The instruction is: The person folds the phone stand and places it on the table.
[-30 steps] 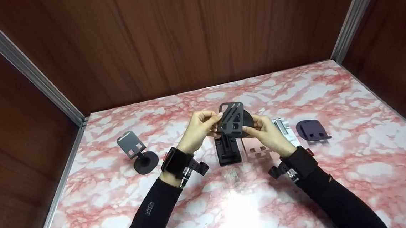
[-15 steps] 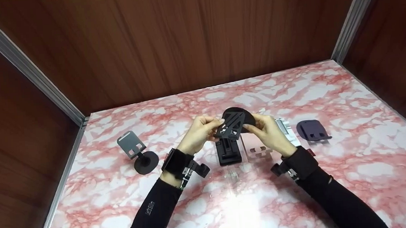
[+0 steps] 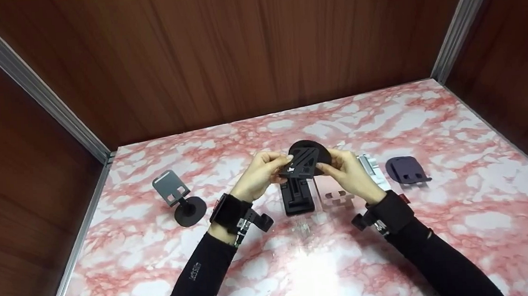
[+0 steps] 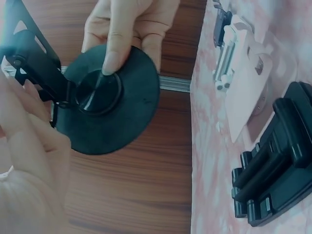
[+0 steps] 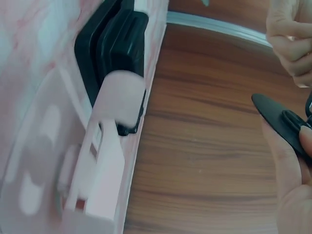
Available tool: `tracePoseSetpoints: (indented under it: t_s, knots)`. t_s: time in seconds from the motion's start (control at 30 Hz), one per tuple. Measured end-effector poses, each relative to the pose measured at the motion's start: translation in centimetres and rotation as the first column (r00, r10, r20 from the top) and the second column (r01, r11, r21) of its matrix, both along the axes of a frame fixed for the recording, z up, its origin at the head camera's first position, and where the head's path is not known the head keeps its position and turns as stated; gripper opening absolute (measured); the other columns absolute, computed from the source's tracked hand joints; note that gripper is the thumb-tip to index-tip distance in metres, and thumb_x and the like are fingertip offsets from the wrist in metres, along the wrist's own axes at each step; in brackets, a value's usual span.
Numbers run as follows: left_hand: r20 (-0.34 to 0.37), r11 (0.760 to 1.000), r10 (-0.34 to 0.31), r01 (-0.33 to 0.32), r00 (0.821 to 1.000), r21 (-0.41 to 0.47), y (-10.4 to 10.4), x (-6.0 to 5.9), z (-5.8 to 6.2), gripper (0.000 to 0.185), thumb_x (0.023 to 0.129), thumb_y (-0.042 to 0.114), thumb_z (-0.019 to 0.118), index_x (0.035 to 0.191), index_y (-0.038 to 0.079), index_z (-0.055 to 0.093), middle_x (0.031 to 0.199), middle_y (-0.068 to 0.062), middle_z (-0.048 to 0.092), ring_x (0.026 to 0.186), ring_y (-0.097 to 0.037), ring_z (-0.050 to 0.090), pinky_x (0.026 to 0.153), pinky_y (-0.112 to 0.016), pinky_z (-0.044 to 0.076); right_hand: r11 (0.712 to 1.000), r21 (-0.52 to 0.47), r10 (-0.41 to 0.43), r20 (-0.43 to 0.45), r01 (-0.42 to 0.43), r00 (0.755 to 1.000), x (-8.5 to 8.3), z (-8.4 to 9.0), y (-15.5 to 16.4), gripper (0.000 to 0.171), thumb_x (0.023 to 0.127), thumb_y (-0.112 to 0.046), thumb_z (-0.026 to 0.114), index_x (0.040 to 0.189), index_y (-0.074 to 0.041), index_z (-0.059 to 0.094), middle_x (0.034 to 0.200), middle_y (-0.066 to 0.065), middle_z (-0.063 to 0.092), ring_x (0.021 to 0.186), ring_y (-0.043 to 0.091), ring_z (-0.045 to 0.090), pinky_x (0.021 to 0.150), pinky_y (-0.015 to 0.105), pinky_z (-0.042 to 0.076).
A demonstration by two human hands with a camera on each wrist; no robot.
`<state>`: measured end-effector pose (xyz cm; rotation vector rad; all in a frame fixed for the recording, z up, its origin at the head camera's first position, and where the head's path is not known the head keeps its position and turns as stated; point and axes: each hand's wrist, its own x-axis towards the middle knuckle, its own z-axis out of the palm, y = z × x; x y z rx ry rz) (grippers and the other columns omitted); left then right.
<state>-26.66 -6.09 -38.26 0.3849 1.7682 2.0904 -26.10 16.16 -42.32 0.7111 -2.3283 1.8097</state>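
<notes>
Hands met above the marble tabletop (image 3: 437,229): your left hand (image 3: 259,174) pinched the black slotted phone-stand plate (image 3: 301,163), your right hand (image 3: 347,172) gripped its round base (image 4: 109,100). Folding looked underway; next, press plate flat onto base.

Left hand (image 3: 259,174) and right hand (image 3: 350,172) grip black phone stand (image 3: 305,158) above marble table (image 3: 459,208). Black folded stand (image 3: 297,196), pink stand (image 3: 334,194) below; grey stand (image 3: 177,197) left, purple stand (image 3: 406,169) right.

Black stand (image 3: 305,159), pink stand (image 3: 337,194), red-white marbled table (image 3: 459,208).
</notes>
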Motion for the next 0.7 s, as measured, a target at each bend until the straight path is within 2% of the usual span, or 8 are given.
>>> tracePoseSetpoints:
  t_s: [0.13,0.33,0.53,0.7]
  knots:
    - [0.004,0.999,-0.01,0.01,1.0,0.047,0.07,0.03,-0.06,0.026,0.1,0.004,0.05,0.084,0.015,0.068,0.073,0.007,0.064,0.063,-0.002,0.061,0.057,-0.014,0.051,0.999,-0.034,0.007,0.065,-0.005,0.998,-0.03,0.05,-0.14,0.026,0.092,0.011,0.056,0.117,0.018,0.059,0.101,0.035,0.067,0.079,-0.001,0.069,0.078,0.021,0.06]
    - [-0.003,0.997,0.008,-0.008,1.0,0.07,0.29,0.09,-0.28,0.027,0.101,0.003,0.049,0.085,0.014,0.067,0.075,0.006,0.064,0.065,-0.002,0.062,0.058,-0.014,0.051,0.999,-0.049,0.016,0.095,-0.011,0.995,-0.02,0.11,-0.09,0.024,0.094,0.009,0.055,0.116,0.019,0.058,0.099,0.03,0.07,0.08,0.0,0.07,0.079,0.022,0.06]
    - [-0.009,0.998,0.039,-0.039,0.999,0.054,0.5,0.15,-0.51,0.025,0.101,0.003,0.049,0.086,0.013,0.067,0.076,0.006,0.064,0.066,-0.002,0.062,0.059,-0.015,0.051,0.999,-0.037,0.005,0.115,-0.001,0.993,0.0,0.12,-0.01,0.024,0.094,0.008,0.056,0.114,0.018,0.059,0.097,0.028,0.071,0.078,0.001,0.07,0.077,0.023,0.061]
    - [-0.054,0.996,0.087,-0.086,0.995,0.024,0.78,0.33,-0.62,0.021,0.1,0.004,0.052,0.088,0.01,0.067,0.074,0.007,0.063,0.066,-0.003,0.062,0.059,-0.016,0.052,0.992,-0.125,0.056,0.201,-0.031,0.978,0.21,0.07,-0.13,0.029,0.096,0.008,0.052,0.122,0.02,0.054,0.101,0.021,0.073,0.083,0.005,0.072,0.082,0.027,0.06]
